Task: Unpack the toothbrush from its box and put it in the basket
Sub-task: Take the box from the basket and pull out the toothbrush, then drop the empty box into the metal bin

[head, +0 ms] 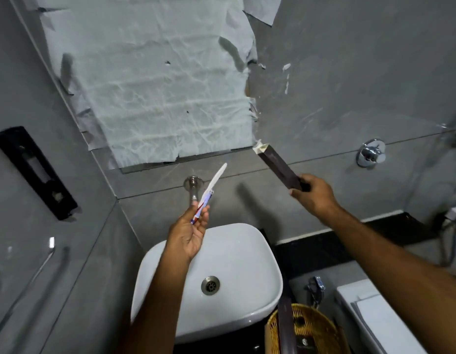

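My left hand (pixel 190 232) grips the lower end of a wrapped white toothbrush (pixel 212 186) with a small red-and-blue tube beside it, raised above the sink and pointing up and right. My right hand (pixel 314 194) holds a long dark brown box (pixel 276 166) by its lower end. The box's open white flap points up-left toward the mirror. The two hands are well apart. A woven wicker basket (pixel 321 320) sits at the bottom right next to the sink, with dark boxes standing in it.
A white basin (pixel 243 254) with a metal drain (pixel 210 284) lies below my hands, under a wall spout (pixel 193 186). A paper-covered mirror (pixel 155 85) fills the wall ahead. A chrome valve (pixel 371 152) is at right, a black dispenser (pixel 34 172) at left, a white fixture (pixel 375 318) at bottom right.
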{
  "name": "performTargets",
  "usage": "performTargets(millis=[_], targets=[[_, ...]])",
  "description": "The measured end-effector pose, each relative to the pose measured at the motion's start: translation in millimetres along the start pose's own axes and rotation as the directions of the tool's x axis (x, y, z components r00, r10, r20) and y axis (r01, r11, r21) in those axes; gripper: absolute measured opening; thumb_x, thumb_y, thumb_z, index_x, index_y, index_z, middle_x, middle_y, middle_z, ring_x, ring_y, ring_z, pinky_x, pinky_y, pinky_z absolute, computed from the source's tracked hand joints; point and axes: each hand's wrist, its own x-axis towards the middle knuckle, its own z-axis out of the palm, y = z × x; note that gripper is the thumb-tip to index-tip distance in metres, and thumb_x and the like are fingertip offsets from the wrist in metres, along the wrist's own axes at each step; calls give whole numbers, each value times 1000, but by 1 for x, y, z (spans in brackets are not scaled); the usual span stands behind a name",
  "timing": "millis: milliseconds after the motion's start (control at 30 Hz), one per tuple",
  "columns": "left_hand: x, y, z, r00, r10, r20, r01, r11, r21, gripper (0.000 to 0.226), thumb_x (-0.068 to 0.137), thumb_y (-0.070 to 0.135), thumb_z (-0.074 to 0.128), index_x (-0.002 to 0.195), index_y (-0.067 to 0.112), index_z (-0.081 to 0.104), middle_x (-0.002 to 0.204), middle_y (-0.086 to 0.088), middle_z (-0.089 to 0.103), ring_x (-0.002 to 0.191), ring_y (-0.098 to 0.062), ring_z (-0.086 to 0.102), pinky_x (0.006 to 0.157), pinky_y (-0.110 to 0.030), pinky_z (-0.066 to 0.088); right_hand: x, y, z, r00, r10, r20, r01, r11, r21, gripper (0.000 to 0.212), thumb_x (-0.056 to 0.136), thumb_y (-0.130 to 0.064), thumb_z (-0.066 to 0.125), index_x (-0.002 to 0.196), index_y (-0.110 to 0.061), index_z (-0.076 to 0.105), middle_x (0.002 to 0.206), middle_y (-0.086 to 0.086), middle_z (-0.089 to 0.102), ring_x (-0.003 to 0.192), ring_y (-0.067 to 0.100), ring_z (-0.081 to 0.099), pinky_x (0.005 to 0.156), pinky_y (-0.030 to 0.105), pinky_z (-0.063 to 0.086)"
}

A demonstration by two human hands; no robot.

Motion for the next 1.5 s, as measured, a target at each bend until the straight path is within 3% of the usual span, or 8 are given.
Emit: performTargets(millis=[100, 267, 367, 533, 733, 933, 1233, 1500], targets=[[4, -51, 2, 995, -96, 3, 95, 989, -111, 16, 93, 7, 60, 98, -8, 63, 98, -22, 67, 63, -18, 74, 57, -22, 61, -30, 31, 14, 973, 219, 71, -230, 913, 336, 34, 83, -1, 69, 114, -14, 66, 96, 10, 67, 75, 24, 60, 66, 39, 54], [-6, -154, 21, 974, -228, 4, 227, 967, -119, 16, 95, 5, 57, 101, -8, 64, 108, -22, 65, 90, -25, 69, 61, -26, 62, -76, 83, -3, 905, 395, 160, -420, 761, 495, 41, 84, 5, 65, 119, -17, 61, 95, 1, 65, 83, 22, 63, 75, 56, 59], [-18, -219, 31, 975, -222, 21, 223, 969, -105, 24, 96, 10, 56, 113, -4, 67, 103, -10, 67, 83, -13, 69, 74, -17, 57, -93, 122, -30, 877, 464, 128, -464, 747, 476, 37, 83, 4, 66, 110, -21, 65, 89, 0, 67, 82, 23, 65, 74, 54, 59], [-44, -328, 50, 915, -387, -111, 399, 910, 115, 16, 87, 2, 65, 75, 2, 77, 79, -14, 72, 64, -15, 73, 58, -23, 59, -125, 216, -82, 737, 670, 93, -626, 624, 468, 27, 83, 1, 68, 107, -10, 62, 83, 5, 66, 65, 20, 64, 61, 44, 61], [-78, -473, 31, 809, -531, -253, 580, 792, 190, 13, 87, -2, 64, 76, 1, 71, 65, -12, 74, 57, -17, 72, 56, -26, 61, -201, 353, -109, 450, 884, 124, -858, 390, 333, 21, 81, 8, 62, 88, -12, 57, 81, 15, 64, 68, 26, 61, 69, 50, 58], [-79, -573, -61, 679, -500, -538, 685, 694, 220, 17, 89, -4, 61, 73, 2, 64, 70, -16, 67, 55, -17, 68, 47, -24, 58, -272, 469, -86, 190, 965, 184, -978, 169, 120, 11, 77, 11, 68, 72, 3, 62, 67, 19, 58, 55, 32, 57, 67, 57, 56], [-36, -658, -177, 609, -353, -710, 702, 657, 276, 19, 91, -9, 54, 76, 1, 59, 73, -18, 62, 65, -23, 63, 47, -24, 59, -314, 599, -20, 103, 983, 151, -981, 126, -149, 18, 74, -9, 77, 84, 3, 67, 86, 21, 71, 77, 34, 72, 74, 51, 61], [-14, -713, -235, 556, -365, -746, 744, 620, 251, 7, 89, -7, 58, 84, -4, 62, 75, -19, 65, 55, -17, 69, 53, -26, 61, -319, 675, 21, 35, 984, 173, -992, 55, -115, 23, 77, -6, 77, 92, -10, 59, 94, 15, 66, 74, 27, 69, 67, 40, 63]])
